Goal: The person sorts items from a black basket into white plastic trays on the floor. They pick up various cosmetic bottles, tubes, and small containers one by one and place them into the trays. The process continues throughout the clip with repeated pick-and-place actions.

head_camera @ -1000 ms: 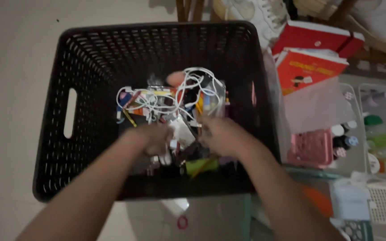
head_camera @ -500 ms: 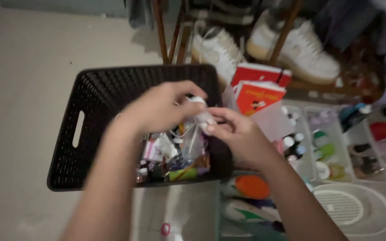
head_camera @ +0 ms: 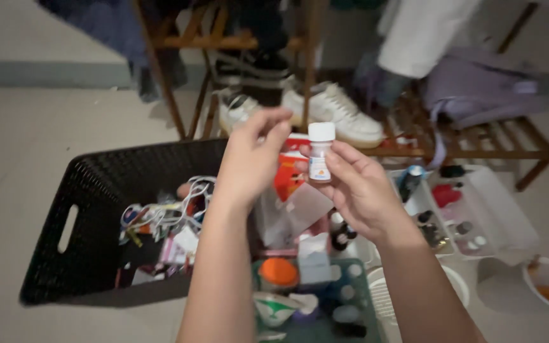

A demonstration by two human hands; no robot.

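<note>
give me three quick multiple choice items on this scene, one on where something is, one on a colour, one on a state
1. Where is the black basket?
A. on the floor, left of the left hand
B. on the wooden rack
C. on top of the clear tray

2. What colour is the cap of the small bottle?
A. red
B. white
C. green

3. How is the small bottle held?
A. lying in the basket
B. upright in the right hand
C. upside down in the left hand

Answers: 1 A, the basket sits on the tiled floor at the left; 2 B, its cap shows white; 3 B, the right hand's fingers grip it with the cap uppermost.
</note>
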